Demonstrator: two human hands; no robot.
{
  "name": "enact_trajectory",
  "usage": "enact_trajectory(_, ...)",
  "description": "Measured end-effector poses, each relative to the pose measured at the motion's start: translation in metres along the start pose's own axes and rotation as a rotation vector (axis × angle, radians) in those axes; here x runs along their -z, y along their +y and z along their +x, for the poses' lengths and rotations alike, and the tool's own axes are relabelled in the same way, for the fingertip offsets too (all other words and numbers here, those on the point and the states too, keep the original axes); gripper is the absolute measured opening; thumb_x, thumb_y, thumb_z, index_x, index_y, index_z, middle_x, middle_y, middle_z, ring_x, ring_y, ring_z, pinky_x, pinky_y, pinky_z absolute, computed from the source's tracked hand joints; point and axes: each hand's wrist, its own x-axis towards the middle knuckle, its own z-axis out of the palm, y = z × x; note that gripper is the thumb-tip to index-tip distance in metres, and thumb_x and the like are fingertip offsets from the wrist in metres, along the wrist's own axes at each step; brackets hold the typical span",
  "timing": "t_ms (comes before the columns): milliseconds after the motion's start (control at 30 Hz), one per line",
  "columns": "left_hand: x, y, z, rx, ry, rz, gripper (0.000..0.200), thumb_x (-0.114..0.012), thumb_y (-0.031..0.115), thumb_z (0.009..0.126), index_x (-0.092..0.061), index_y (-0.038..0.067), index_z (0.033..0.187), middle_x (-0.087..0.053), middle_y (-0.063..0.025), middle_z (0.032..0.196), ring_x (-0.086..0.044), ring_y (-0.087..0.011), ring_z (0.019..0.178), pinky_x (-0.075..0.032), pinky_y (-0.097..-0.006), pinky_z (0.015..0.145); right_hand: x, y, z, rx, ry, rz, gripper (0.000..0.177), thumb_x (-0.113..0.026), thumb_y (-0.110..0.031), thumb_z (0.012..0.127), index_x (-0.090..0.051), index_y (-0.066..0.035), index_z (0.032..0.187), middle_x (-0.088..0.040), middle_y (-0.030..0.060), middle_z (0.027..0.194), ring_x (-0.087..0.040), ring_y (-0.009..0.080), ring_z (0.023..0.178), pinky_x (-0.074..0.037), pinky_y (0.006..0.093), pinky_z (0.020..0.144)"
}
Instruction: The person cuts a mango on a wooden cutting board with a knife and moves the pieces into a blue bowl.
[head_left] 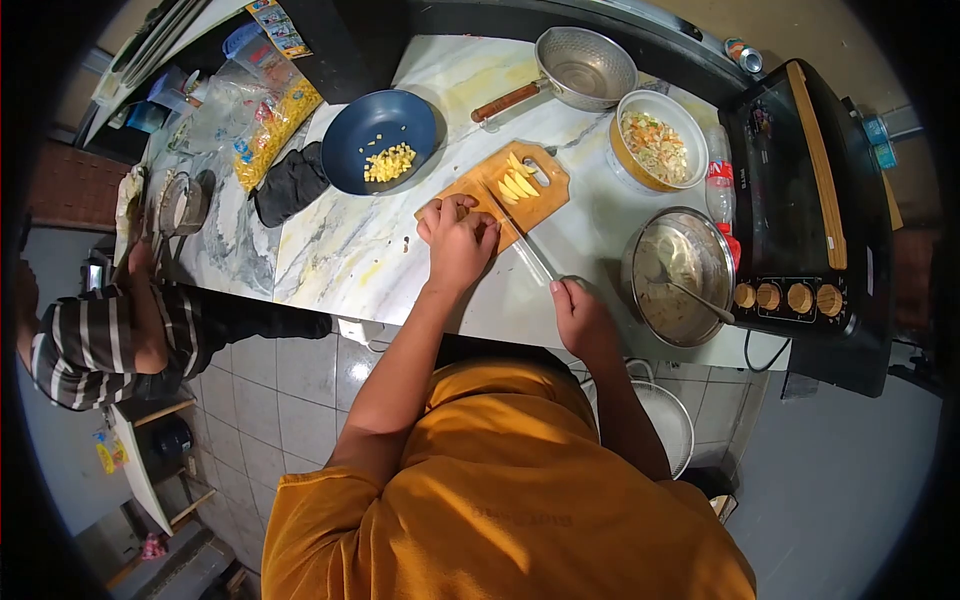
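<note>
A wooden cutting board lies on the marble counter, with yellow strips near its handle hole. My left hand rests at the board's left end with curled fingers; whatever lies beneath them is hidden. In my right hand is a knife, its blade slanting up and left across the board, close beside my left fingertips. Left of the board, a dark blue pan holds small yellow cubes.
A metal pan, a bowl of chopped vegetables, a steel bowl with a spoon, a bottle and an oven stand right. Pasta bag and black cloth lie left, near another person.
</note>
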Motion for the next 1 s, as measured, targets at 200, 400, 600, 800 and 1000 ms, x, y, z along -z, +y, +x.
enact_trajectory(200,0.0,0.0,0.0,-0.009,0.011,0.009,0.013,-0.078,0.024,0.077,-0.077,0.013,0.084,-0.06,-0.0042,0.116,-0.04,-0.0307,0.116,-0.027,-0.0462,0.097,-0.004,0.003,0.004,0.02,0.01,-0.021,0.03,-0.05,-0.03,0.101,-0.06,-0.002,0.092,-0.06,0.0247,0.081,-0.057,0.0484,0.08,-0.047,0.0464,0.066)
enact_trajectory(400,0.0,0.0,0.0,-0.008,0.004,0.002,0.012,-0.077,0.023,0.076,-0.076,0.013,0.083,-0.06,-0.0041,0.115,-0.039,-0.0311,0.116,-0.027,-0.0464,0.096,-0.004,0.002,0.005,0.003,0.018,-0.117,0.032,-0.05,-0.032,0.101,-0.06,-0.002,0.092,-0.061,0.0257,0.082,-0.057,0.0494,0.082,-0.047,0.0498,0.067)
enact_trajectory(600,-0.001,0.001,-0.001,-0.009,0.046,-0.031,0.009,-0.078,0.017,0.073,-0.075,0.012,0.08,-0.058,-0.0054,0.113,-0.041,-0.0317,0.116,-0.027,-0.0475,0.094,0.006,0.01,-0.006,0.034,-0.001,-0.144,0.033,-0.049,-0.033,0.101,-0.061,-0.003,0.094,-0.061,0.026,0.084,-0.057,0.0498,0.084,-0.048,0.0497,0.069)
enact_trajectory(800,-0.004,0.0,-0.002,-0.006,0.058,-0.02,0.009,-0.078,0.017,0.073,-0.075,0.012,0.079,-0.057,-0.0045,0.115,-0.04,-0.0314,0.116,-0.028,-0.0477,0.094,0.008,0.006,-0.01,-0.029,-0.005,-0.082,0.038,-0.046,-0.038,0.101,-0.061,-0.005,0.089,-0.063,0.0238,0.08,-0.061,0.0477,0.08,-0.048,0.053,0.069)
enact_trajectory(1000,-0.001,-0.001,-0.002,-0.008,0.04,-0.044,0.017,-0.079,0.023,0.071,-0.075,0.012,0.083,-0.057,-0.0045,0.116,-0.04,-0.0311,0.116,-0.028,-0.0481,0.095,0.006,0.002,-0.009,-0.017,-0.025,-0.067,0.034,-0.049,-0.033,0.102,-0.059,-0.001,0.092,-0.06,0.0269,0.084,-0.056,0.0496,0.084,-0.047,0.0485,0.069)
